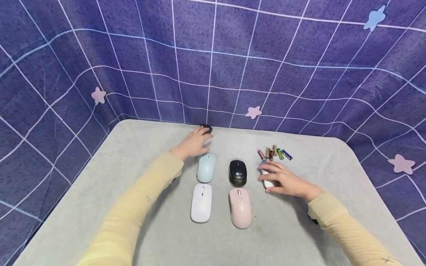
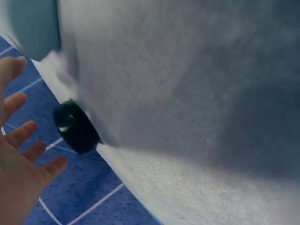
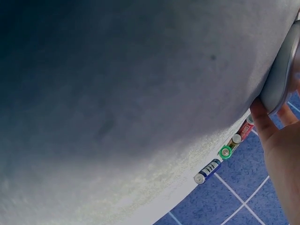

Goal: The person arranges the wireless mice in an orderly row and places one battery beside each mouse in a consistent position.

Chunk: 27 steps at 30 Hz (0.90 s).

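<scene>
My left hand [image 1: 194,142] reaches over the far side of the table with its fingers spread. Its fingertips overlap a small black round-edged object [image 1: 206,129] in the head view; in the left wrist view that dark object [image 2: 76,126] stands at the table edge, apart from the fingers. A light blue mouse [image 1: 206,168] lies just below this hand. On the right, my right hand [image 1: 283,180] lies over a grey-and-white mouse [image 1: 267,181], fingers and thumb bent about it and hiding much of its top. The right wrist view shows fingertips against the side of this mouse [image 3: 280,77].
Several loose batteries [image 1: 274,152] lie beyond the right hand. A black mouse [image 1: 237,173], a white mouse [image 1: 201,203] and a pink mouse [image 1: 241,208] lie mid-table. The grey table [image 1: 149,236] ends at a purple gridded curtain [image 1: 193,66].
</scene>
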Tool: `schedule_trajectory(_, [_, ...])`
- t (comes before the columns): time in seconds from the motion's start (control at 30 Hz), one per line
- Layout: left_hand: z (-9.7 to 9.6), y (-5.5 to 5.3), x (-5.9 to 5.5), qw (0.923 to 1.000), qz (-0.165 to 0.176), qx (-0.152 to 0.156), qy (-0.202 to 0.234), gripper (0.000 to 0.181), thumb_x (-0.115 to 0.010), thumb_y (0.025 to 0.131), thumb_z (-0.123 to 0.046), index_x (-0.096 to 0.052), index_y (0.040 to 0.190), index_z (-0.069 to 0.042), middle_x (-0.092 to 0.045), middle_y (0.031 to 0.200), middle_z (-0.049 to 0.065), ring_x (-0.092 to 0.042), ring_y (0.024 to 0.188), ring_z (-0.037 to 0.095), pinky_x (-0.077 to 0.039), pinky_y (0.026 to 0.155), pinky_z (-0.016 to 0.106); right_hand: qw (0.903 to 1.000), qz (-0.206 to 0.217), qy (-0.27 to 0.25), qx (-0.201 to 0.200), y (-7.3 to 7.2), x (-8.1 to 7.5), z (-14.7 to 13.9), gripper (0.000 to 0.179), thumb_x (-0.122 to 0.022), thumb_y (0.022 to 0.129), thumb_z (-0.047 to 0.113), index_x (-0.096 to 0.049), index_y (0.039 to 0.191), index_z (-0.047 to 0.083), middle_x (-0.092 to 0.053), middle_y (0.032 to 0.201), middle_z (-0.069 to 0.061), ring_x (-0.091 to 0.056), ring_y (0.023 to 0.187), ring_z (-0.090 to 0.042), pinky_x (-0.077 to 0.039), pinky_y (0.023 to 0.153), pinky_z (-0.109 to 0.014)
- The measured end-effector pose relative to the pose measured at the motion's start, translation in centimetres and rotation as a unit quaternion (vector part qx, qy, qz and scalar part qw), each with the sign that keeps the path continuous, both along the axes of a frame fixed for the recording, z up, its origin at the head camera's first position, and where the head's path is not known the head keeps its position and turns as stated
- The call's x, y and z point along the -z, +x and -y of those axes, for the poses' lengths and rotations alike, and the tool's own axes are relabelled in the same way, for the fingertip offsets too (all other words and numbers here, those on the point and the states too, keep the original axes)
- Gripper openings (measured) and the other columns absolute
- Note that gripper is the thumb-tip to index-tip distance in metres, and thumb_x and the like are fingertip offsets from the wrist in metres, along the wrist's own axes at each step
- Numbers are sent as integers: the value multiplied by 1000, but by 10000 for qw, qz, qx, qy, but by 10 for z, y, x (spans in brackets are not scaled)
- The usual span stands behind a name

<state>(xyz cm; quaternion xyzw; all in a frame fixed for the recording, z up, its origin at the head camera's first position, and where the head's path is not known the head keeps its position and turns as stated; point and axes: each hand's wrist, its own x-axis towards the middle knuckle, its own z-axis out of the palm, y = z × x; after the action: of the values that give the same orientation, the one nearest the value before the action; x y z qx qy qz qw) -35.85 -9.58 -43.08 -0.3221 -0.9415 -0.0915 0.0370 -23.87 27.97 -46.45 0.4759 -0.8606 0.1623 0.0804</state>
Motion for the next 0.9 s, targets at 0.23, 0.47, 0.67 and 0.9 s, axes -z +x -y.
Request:
schedule_trajectory(0.23, [1, -16, 7, 9990, 132, -407, -107, 49, -60, 89, -20, -50, 136, -13, -32, 149, 16, -24, 139, 40, -30, 106, 57, 9999, -35, -75, -69, -1, 1, 0, 42, -77, 74, 27, -66, 113, 15, -51, 133, -19, -38, 123, -47, -28, 100, -61])
schedule_trajectory(0.47, [0, -27, 11, 9980, 229, -584, -60, 44, -58, 90, -19, -53, 134, -15, -35, 148, 15, -29, 136, 40, -34, 103, 57, 10000, 64, -36, -50, -1, -1, 1, 43, -77, 75, 27, -65, 115, 17, -51, 133, -19, -36, 125, -48, -27, 100, -65])
schedule_trajectory(0.67, [-4, -37, 11, 9991, 122, -409, 40, 32, -56, 91, -15, -61, 123, -14, -41, 143, 15, -38, 129, 38, -37, 103, 53, 9999, 141, 66, 23, -1, -1, 0, 42, -75, 77, 30, -64, 116, 18, -50, 135, -17, -35, 127, -46, -27, 102, -63])
schedule_trajectory(0.9, [-5, -40, 8, 9996, 170, -232, 82, 28, -58, 90, -11, -65, 116, -11, -45, 141, 14, -41, 126, 38, -36, 106, 47, 10000, 75, 13, -4, -2, 2, -2, 44, -76, 75, 29, -64, 115, 18, -50, 135, -18, -36, 126, -48, -27, 101, -65])
